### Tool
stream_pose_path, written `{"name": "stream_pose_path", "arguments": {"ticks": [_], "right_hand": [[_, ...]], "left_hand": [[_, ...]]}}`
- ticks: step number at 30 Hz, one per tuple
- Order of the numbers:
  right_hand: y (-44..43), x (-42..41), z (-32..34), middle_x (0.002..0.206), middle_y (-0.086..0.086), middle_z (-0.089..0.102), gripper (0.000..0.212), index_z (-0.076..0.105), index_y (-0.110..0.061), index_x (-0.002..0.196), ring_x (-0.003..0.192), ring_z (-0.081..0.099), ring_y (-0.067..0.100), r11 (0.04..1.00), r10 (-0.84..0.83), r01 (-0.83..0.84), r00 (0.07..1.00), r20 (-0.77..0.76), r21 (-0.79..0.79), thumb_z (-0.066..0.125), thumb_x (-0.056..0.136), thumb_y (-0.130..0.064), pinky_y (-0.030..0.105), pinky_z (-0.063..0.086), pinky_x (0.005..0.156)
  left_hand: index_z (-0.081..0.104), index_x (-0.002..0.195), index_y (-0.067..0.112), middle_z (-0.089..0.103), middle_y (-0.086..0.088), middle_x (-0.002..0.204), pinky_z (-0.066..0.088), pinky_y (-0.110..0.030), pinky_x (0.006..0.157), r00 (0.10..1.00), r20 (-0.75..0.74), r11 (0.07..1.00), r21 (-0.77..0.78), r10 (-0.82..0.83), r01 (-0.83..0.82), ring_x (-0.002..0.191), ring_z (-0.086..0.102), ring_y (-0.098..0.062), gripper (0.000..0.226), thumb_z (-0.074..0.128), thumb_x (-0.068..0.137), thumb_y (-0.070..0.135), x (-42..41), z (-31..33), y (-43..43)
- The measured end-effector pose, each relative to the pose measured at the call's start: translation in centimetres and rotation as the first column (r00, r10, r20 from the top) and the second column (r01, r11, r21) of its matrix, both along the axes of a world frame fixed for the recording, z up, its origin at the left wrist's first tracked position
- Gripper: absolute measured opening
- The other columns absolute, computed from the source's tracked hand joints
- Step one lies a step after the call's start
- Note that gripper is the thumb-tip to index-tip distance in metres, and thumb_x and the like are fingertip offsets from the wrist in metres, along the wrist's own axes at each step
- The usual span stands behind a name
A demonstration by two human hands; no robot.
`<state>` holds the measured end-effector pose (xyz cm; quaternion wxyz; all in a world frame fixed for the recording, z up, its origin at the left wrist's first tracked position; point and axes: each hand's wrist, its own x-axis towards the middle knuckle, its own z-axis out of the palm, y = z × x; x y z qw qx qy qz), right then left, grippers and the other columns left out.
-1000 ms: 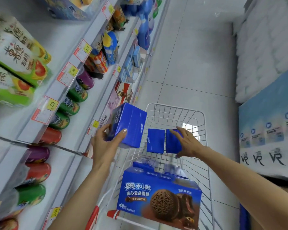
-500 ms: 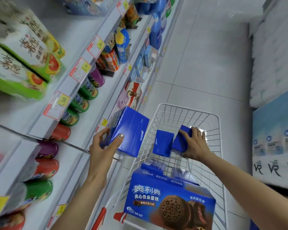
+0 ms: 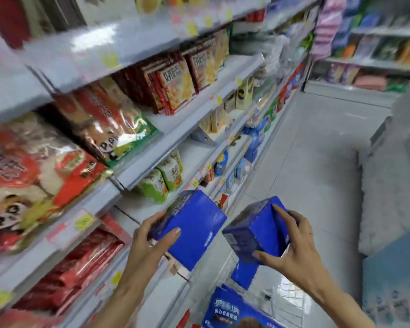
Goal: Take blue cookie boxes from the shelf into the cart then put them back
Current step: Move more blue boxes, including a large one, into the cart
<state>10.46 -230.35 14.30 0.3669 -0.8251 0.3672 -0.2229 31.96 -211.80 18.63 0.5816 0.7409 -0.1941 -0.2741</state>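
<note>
My left hand (image 3: 149, 237) grips a blue cookie box (image 3: 194, 223), holding it up beside the shelf (image 3: 137, 207) on my left. A second blue cookie box (image 3: 258, 230) is lifted above the cart in my right hand (image 3: 291, 252), tilted. Below it another blue box (image 3: 243, 275) stands in the wire cart (image 3: 287, 301). A large blue cookie pack (image 3: 230, 311) with a printed cookie lies at the cart's near end. The view is blurred from head motion.
Shelves on the left carry red snack bags (image 3: 33, 169), green packs (image 3: 161, 178) and red-yellow cracker bags (image 3: 175, 86). The grey tiled aisle (image 3: 317, 162) runs ahead. A white and blue stack (image 3: 393, 209) stands on the right, more shelves (image 3: 369, 43) at the far end.
My right hand has lifted a blue box up out of the cart. My left hand has raised its box higher beside the shelf. The view has tilted upward along the shelves.
</note>
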Motion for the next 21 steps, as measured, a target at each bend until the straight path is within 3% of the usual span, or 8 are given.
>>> {"name": "stream_pose_path", "arguments": {"ticks": [4, 6, 10, 13, 15, 17, 19, 21], "right_hand": [[2.6, 2.2, 9.4, 0.131, -0.011, 0.025, 0.097, 0.022, -0.055, 0.131, 0.122, 0.026, 0.005, 0.991, 0.091, -0.080, 0.991, 0.097, -0.108, 0.063, 0.044, -0.071, 0.024, 0.032, 0.094], [3.9, 3.5, 13.7, 0.133, -0.006, 0.027, 0.098, 0.024, -0.052, 0.133, 0.125, 0.029, 0.013, 0.980, 0.131, -0.107, 0.982, 0.139, -0.169, 0.062, 0.045, -0.070, 0.026, 0.033, 0.093], [6.7, 6.7, 20.6, 0.135, 0.002, 0.030, 0.096, 0.025, -0.050, 0.131, 0.127, 0.032, 0.021, 0.957, 0.203, -0.143, 0.951, 0.231, -0.252, 0.061, 0.044, -0.070, 0.031, 0.032, 0.097], [9.3, 9.2, 24.4, 0.136, 0.005, 0.029, 0.098, 0.027, -0.047, 0.132, 0.129, 0.031, 0.024, 0.937, 0.267, -0.179, 0.921, 0.285, -0.300, 0.066, 0.044, -0.066, 0.029, 0.031, 0.096], [11.1, 10.8, 26.3, 0.136, 0.006, 0.029, 0.098, 0.029, -0.044, 0.132, 0.128, 0.031, 0.025, 0.919, 0.319, -0.211, 0.895, 0.313, -0.334, 0.075, 0.047, -0.059, 0.030, 0.033, 0.095], [12.8, 12.4, 27.8, 0.136, 0.007, 0.030, 0.098, 0.031, -0.043, 0.133, 0.128, 0.031, 0.026, 0.900, 0.369, -0.242, 0.867, 0.336, -0.362, 0.085, 0.052, -0.045, 0.035, 0.035, 0.099], [14.2, 13.7, 29.0, 0.135, 0.006, 0.030, 0.095, 0.031, -0.042, 0.135, 0.126, 0.032, 0.023, 0.883, 0.409, -0.271, 0.845, 0.344, -0.383, 0.084, 0.056, -0.035, 0.031, 0.035, 0.096], [15.5, 14.9, 30.0, 0.135, 0.003, 0.030, 0.095, 0.031, -0.040, 0.136, 0.124, 0.032, 0.019, 0.872, 0.431, -0.289, 0.836, 0.340, -0.395, 0.084, 0.058, -0.034, 0.027, 0.032, 0.092]], "left_hand": [[0.058, 0.106, 0.039, 0.055, 0.005, 0.126, 0.047, -0.032, 0.094, 0.993, 0.107, 0.986, -0.164, 0.052, -0.034, 0.119, 0.053, -0.017, 0.054, 0.070, 0.060, 0.065, -0.2, 8.5, 3.9], [0.058, 0.107, 0.041, 0.059, 0.008, 0.123, 0.047, -0.033, 0.096, 0.980, 0.172, 0.971, -0.231, 0.102, -0.061, 0.116, 0.056, -0.014, 0.054, 0.064, 0.058, 0.062, -0.2, 12.0, 6.1], [0.058, 0.105, 0.042, 0.065, 0.017, 0.113, 0.047, -0.020, 0.086, 0.931, 0.279, 0.914, -0.389, 0.236, -0.115, 0.102, 0.061, -0.001, 0.053, 0.060, 0.055, 0.058, 0.1, 18.3, 10.4], [0.055, 0.113, 0.036, 0.056, 0.002, 0.126, 0.045, -0.015, 0.088, 0.831, 0.411, 0.877, -0.448, 0.374, -0.174, 0.105, 0.056, -0.001, 0.061, 0.059, 0.056, 0.057, 0.9, 22.4, 13.9], [0.053, 0.117, 0.033, 0.053, 0.000, 0.125, 0.042, -0.010, 0.091, 0.741, 0.494, 0.860, -0.460, 0.455, -0.221, 0.101, 0.054, 0.009, 0.065, 0.059, 0.057, 0.058, 1.9, 24.9, 16.2], [0.053, 0.115, 0.032, 0.051, -0.001, 0.124, 0.037, 0.003, 0.081, 0.653, 0.549, 0.840, -0.464, 0.521, -0.281, 0.090, 0.050, 0.022, 0.065, 0.061, 0.056, 0.058, 3.8, 27.5, 18.6], [0.054, 0.115, 0.029, 0.049, -0.004, 0.126, 0.041, -0.002, 0.083, 0.597, 0.573, 0.824, -0.454, 0.561, -0.339, 0.092, 0.052, 0.017, 0.066, 0.066, 0.056, 0.058, 6.2, 30.0, 20.6], [0.055, 0.120, 0.025, 0.047, -0.004, 0.126, 0.044, -0.019, 0.094, 0.539, 0.620, 0.821, -0.402, 0.570, -0.406, 0.104, 0.054, -0.003, 0.069, 0.071, 0.061, 0.057, 9.0, 32.1, 21.9]]}}
